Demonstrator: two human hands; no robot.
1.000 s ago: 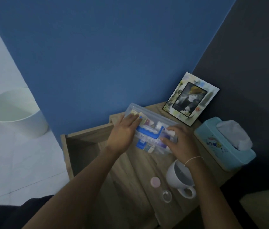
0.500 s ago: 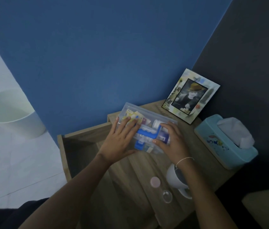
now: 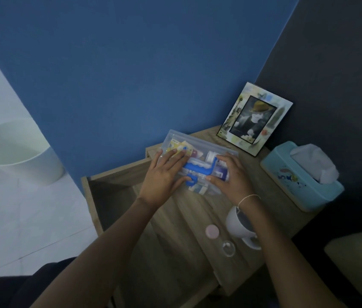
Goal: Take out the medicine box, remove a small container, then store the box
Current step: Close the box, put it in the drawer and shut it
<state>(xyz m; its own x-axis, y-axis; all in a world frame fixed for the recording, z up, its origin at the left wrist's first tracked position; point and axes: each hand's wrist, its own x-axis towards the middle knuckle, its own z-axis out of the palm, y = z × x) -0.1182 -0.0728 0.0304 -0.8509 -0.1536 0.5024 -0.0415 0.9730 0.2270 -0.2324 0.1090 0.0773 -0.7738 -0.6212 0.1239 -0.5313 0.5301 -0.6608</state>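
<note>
Medicine box point(image 3: 200, 150) flat on the wooden nightstand point(image 3: 189, 214), both hands pressed on its lid.

Clear box with blue handle point(image 3: 200, 170) and latch, packets and bottles visible inside; sits at the back of the top, by the blue wall. Left hand point(image 3: 164, 176) and right hand point(image 3: 231, 174) lie flat, fingers spread, gripping nothing. Open drawer point(image 3: 111, 190) just left of it. Nearer the person: pink-capped small container point(image 3: 212, 231), clear lid point(image 3: 228, 248), white mug point(image 3: 242, 227) partly hidden by the right wrist. Photo frame point(image 3: 255, 117) and tissue box point(image 3: 300, 178) to the right, white bin point(image 3: 19, 152) on the floor.
</note>
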